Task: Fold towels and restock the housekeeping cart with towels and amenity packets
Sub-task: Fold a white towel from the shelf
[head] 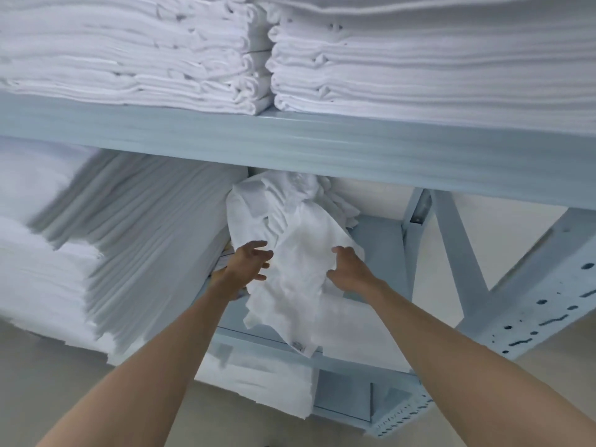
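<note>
Crumpled white towel [300, 259] (loose, unfolded) spills off the shelf [290, 146].

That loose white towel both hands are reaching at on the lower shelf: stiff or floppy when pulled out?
Likely floppy: the loose towel is crumpled and droops over the shelf edge. Probably light, as its thin folds hang freely. It may drag neighbours: it lies against the folded stack beside the left hand.

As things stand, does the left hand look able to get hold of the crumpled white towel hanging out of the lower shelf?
Probably yes. The left hand is open right beside the crumpled white towel, with nothing between them. The right hand is at the towel's other edge, out of its way.
</note>
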